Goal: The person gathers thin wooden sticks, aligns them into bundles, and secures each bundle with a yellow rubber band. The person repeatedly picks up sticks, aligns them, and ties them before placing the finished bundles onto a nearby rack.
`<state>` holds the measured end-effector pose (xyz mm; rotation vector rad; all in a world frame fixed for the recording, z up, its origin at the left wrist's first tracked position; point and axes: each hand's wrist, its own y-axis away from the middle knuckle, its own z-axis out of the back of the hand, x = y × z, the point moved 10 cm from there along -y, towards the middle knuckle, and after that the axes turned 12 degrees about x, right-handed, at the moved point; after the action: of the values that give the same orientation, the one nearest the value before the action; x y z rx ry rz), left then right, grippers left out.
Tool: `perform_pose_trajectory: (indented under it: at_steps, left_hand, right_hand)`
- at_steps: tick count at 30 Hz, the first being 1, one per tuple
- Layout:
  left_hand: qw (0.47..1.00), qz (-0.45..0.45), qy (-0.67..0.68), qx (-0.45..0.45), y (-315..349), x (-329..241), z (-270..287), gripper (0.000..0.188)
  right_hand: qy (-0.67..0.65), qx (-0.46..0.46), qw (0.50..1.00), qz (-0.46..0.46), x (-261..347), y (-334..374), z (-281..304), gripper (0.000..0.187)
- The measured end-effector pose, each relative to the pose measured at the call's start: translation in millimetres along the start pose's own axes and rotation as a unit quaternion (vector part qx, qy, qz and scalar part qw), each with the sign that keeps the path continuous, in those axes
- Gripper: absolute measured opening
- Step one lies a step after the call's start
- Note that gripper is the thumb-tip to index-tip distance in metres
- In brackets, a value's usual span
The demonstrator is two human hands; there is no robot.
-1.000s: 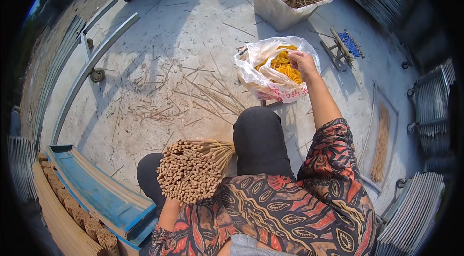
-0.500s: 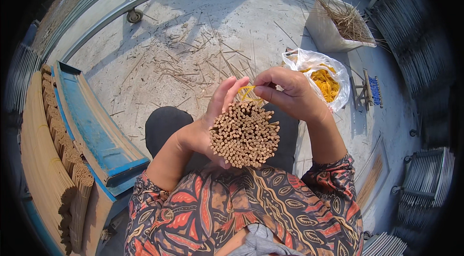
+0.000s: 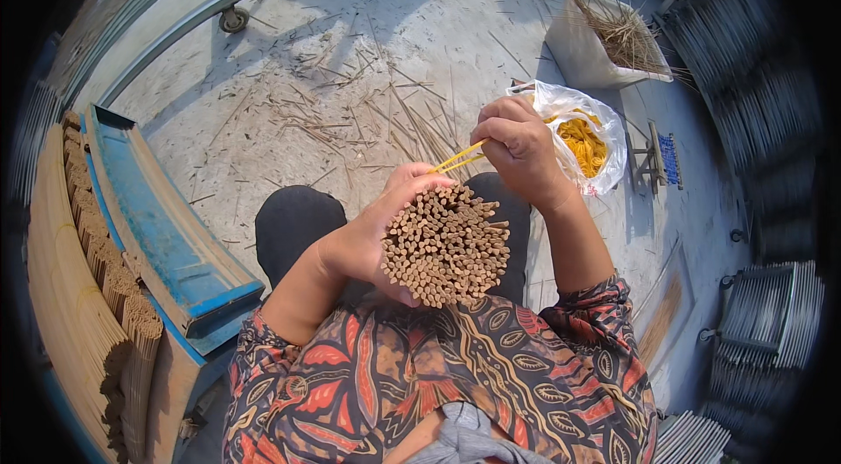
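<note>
A thick round bundle of thin brown sticks point(image 3: 445, 245) stands end-up between my knees, its cut ends facing me. My left hand point(image 3: 372, 232) wraps around the bundle's left side. From the far edge of the bundle a yellow rubber band point(image 3: 460, 157) stretches out to the right in two strands. My right hand point(image 3: 521, 148) is closed on the band's other end, up and to the right of the bundle. How the band runs behind the left fingers is hidden.
At the right lies a white plastic bag point(image 3: 613, 144) of yellow bands, with a white bin point(image 3: 578, 48) of stick scraps beyond. A blue trough point(image 3: 166, 227) and stacked stick bundles point(image 3: 70, 289) stand at left. Loose sticks point(image 3: 307, 118) litter the floor.
My right hand has pulled away up and to the right, stretching the yellow band taut. My left fingers have folded down closer to the bundle. The view has shifted slightly.
</note>
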<state>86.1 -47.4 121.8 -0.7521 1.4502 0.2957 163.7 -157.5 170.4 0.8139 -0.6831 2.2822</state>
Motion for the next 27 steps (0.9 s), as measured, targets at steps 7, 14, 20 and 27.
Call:
perform_pose_trajectory:
  at_steps: [7,14,20,27]
  left_hand:
    - [1.0,-0.017,0.005,-0.018,-3.3,-3.0,2.2,0.106]
    - [1.0,-0.006,0.011,-0.015,-13.0,-3.8,-1.3,0.104]
    - [1.0,0.0,0.022,-0.008,-16.1,-4.3,0.1,0.102]
    - [0.973,-0.05,-0.224,0.009,-21.5,-22.6,-2.9,0.101]
  right_hand:
    - [-0.804,-0.029,0.557,0.206,6.1,6.1,-31.9,0.021]
    - [-0.852,0.081,0.407,0.319,8.1,-3.2,-37.6,0.071]
    - [-0.671,-0.104,0.725,0.117,-3.3,40.3,-18.7,0.13]
    - [-0.002,0.16,0.973,0.163,110.8,37.8,-5.7,0.126]
